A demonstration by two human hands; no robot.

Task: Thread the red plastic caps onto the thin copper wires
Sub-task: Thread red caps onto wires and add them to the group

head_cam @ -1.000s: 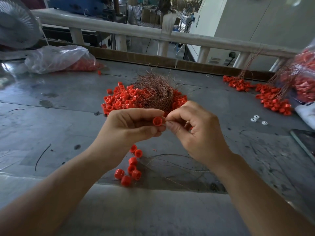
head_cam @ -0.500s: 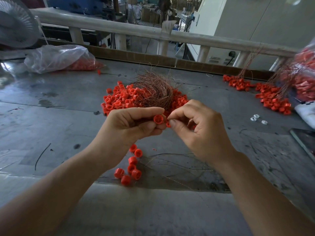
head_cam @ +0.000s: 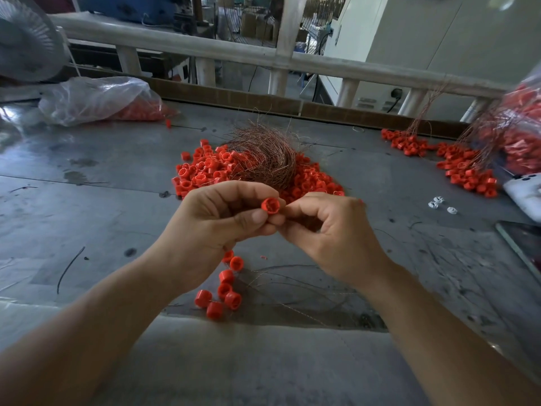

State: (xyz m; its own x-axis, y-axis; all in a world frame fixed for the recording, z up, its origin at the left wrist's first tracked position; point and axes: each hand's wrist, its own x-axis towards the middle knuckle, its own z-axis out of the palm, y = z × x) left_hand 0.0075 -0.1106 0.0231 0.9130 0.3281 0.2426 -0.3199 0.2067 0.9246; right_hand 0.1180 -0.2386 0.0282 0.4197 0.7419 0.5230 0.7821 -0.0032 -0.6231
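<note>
Head view, one entry. I see the left hand [head_cam: 216, 221] pinching a single red cap [head_cam: 270, 207] between thumb and forefinger, open mouth turned toward the camera, held above the grey table [head_cam: 87, 200]. The right hand [head_cam: 328, 235] meets it from the right, fingers curled, thumb and forefinger tips pressed together just beside the cap. A wire there would be too fine to make out, so I cannot tell whether that pinch holds anything. Directly beyond the grip lies the loose pile of caps [head_cam: 202, 174], with the tangled bundle of copper wire [head_cam: 263, 153] resting on top of it. Below the left hand, nearer to me, a short trail of caps [head_cam: 227, 288] runs down the table, with a few thin loose wires [head_cam: 292, 276] lying on the surface under the right hand. Whether those caps sit on a wire I cannot tell. Far right of the grip a second spread of caps [head_cam: 468, 174] carries wire ends that stand up, touching a clear bag of caps [head_cam: 524, 136]. Three small white pieces [head_cam: 439, 205] lie between that spread and the right hand. Far left and beyond sit a crumpled plastic bag [head_cam: 96, 101] and a fan [head_cam: 26, 39]. A pale railing [head_cam: 205, 51] runs behind the table.
</note>
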